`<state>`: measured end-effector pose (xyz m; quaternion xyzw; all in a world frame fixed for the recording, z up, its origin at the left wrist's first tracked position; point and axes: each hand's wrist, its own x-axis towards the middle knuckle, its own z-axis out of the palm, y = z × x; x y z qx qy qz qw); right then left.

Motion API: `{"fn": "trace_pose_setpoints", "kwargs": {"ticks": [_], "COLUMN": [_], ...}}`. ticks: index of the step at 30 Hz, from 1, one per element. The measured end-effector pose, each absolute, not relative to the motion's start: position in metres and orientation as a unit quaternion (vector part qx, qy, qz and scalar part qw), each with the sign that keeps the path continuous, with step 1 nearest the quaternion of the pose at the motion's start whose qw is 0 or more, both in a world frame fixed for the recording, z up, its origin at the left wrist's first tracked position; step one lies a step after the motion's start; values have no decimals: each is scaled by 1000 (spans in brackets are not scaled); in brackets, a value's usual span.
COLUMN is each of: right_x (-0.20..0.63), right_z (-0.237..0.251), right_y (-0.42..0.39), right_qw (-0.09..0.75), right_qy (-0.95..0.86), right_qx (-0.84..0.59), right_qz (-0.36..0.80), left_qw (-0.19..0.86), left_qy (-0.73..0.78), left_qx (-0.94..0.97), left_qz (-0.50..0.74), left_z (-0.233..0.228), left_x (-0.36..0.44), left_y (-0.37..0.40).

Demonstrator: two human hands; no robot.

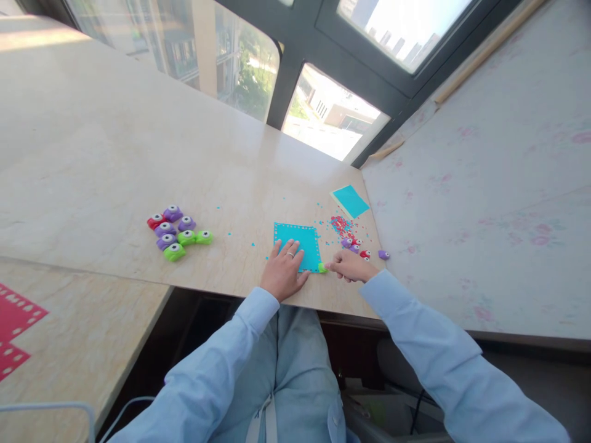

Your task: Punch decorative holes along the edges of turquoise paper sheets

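A square of blue paper (300, 237) with small holes punched along its edges lies on the table. My left hand (282, 271) rests flat on its lower part, fingers spread, holding nothing. At the paper's lower right corner sits a small green craft punch (322, 268). My right hand (348, 266) has its fingers curled and the thumb at the punch; the grip is partly hidden. Just beyond the right hand are several purple and red craft punches (353, 246), and one purple punch (384, 255) stands apart by the wall.
Several purple, red and green punches (173, 232) stand in a group to the left. Red and blue paper bits (342, 226) are heaped at the right, below a blue paper pad (351, 200). Punched red paper (18, 314) lies far left. A papered wall (484, 215) borders the right.
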<state>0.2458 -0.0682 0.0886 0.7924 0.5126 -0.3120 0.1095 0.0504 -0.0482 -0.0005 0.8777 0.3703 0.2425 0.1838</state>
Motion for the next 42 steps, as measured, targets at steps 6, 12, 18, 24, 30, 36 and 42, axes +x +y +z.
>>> {"fn": "trace_pose_setpoints", "kwargs": {"ticks": [6,12,18,24,30,36,42], "right_x": [243,259,287,248,218,201,175], "right_z": [73,57,45,24,12,23,41], "right_y": [-98,-110,-132,-147,-156,-162,-160], "right_qw": [-45,-30,-318,-534,-625,-588,-539], "right_qy": [670,693,564,344,251,319,494], "right_qx": [722,712,720,656,605,581,529], "right_qz": [-163,-111,-249,-407,-425,-464,-432], "left_qw": [185,172,172,164,198,425,711], "left_qy": [370,374,372,346,351,460,391], "left_qx": [878,881,881,863,746,619,459], "left_qz": [240,233,235,329,530,474,361], "left_z": [-2,-2,-3,-3,5,28,47], "left_x": [51,51,51,49,30,22,25], "left_y": [-48,-47,-46,-45,-58,-108,-124]}}
